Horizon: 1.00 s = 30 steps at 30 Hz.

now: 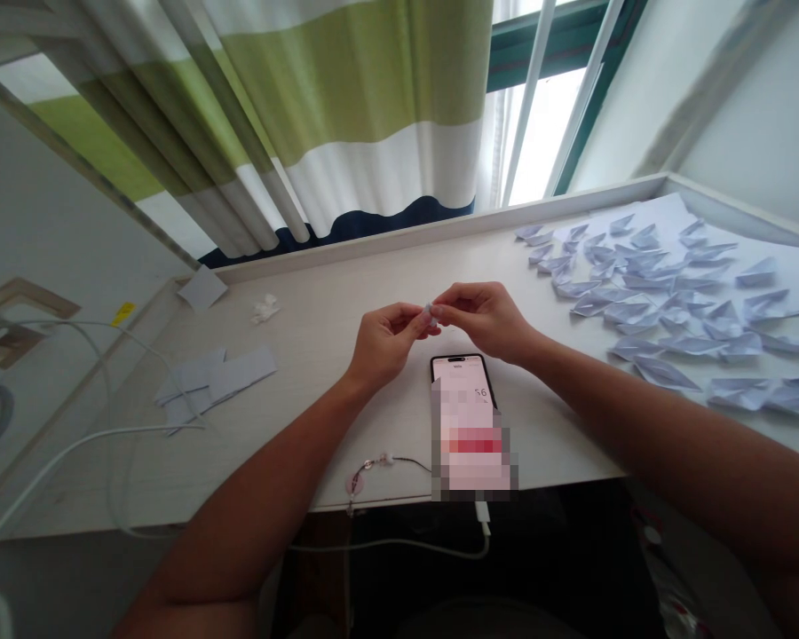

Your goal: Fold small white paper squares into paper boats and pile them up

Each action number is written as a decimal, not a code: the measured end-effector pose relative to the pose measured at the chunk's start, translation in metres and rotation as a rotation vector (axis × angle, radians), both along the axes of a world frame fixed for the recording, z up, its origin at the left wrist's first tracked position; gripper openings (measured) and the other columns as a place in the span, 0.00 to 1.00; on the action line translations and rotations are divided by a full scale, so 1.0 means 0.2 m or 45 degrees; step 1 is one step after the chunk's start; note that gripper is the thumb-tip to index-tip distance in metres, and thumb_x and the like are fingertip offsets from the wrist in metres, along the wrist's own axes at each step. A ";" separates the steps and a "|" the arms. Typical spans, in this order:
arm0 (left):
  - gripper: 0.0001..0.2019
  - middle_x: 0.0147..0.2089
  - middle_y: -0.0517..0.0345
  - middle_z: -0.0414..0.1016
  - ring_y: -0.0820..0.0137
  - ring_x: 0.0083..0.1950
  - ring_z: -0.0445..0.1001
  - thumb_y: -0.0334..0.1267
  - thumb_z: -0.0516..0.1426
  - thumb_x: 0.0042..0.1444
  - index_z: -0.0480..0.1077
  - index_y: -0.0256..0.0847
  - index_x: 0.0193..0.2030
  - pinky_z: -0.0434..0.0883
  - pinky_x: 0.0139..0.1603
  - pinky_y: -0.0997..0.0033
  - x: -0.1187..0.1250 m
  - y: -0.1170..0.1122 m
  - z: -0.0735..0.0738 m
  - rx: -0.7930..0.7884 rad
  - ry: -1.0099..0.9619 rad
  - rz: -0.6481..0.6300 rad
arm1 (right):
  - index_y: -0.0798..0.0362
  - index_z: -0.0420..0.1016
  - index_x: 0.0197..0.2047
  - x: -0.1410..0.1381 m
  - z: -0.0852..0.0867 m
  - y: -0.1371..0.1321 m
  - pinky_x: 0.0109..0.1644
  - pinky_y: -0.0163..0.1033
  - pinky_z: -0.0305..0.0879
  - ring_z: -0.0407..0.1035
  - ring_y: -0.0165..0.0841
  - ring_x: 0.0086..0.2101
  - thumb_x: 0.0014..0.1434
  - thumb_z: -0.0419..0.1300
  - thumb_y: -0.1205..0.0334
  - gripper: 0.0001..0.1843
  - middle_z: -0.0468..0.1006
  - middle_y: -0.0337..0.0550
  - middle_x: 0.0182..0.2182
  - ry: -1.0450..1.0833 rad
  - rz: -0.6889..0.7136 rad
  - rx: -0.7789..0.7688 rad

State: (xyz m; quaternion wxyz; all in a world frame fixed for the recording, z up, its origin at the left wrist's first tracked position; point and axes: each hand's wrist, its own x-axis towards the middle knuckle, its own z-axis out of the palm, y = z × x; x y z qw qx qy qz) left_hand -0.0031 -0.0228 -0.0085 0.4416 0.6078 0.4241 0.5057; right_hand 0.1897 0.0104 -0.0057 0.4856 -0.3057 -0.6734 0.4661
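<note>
Paper piece point(432, 310), largely hidden, sits pinched between the fingers of left hand point(384, 343) and right hand point(485, 314), apparently mid-fold, next move likely calling for fine, steady pressure.

head view, forward and down, seemingly close

"What is the white table point(320, 302) carrying?"

"A phone point(462, 417) is lying face up near the front edge, and its beaded strap point(354, 484) is trailing left."

"And on the right?"

"Many folded papers point(645, 263) are crowding together there, some sitting on white sheets point(667, 211)."

"And on the left?"

"Flat slips point(243, 373) are overlapping, a crumpled wad point(265, 309) is resting farther back, and one square point(203, 288) is sitting in the far corner."
</note>
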 end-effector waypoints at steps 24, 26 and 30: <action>0.19 0.41 0.52 0.85 0.61 0.43 0.88 0.56 0.68 0.65 0.76 0.41 0.42 0.85 0.36 0.67 0.00 -0.01 0.02 0.121 0.044 0.200 | 0.50 0.77 0.37 -0.05 -0.03 0.00 0.42 0.47 0.81 0.79 0.35 0.32 0.61 0.74 0.40 0.22 0.83 0.41 0.32 0.107 -0.094 -0.023; 0.16 0.43 0.54 0.84 0.63 0.43 0.88 0.52 0.68 0.66 0.77 0.42 0.47 0.86 0.39 0.66 0.00 -0.01 0.02 0.153 0.058 0.189 | 0.50 0.77 0.38 -0.05 -0.04 0.00 0.42 0.48 0.82 0.80 0.36 0.33 0.62 0.74 0.39 0.23 0.83 0.41 0.33 0.133 -0.084 -0.040; 0.10 0.50 0.52 0.85 0.63 0.48 0.86 0.45 0.65 0.69 0.78 0.45 0.51 0.85 0.39 0.69 -0.01 -0.02 0.04 0.265 0.221 0.173 | 0.49 0.76 0.39 -0.04 -0.05 0.02 0.44 0.49 0.83 0.80 0.36 0.34 0.63 0.73 0.39 0.22 0.82 0.40 0.33 0.155 -0.079 -0.031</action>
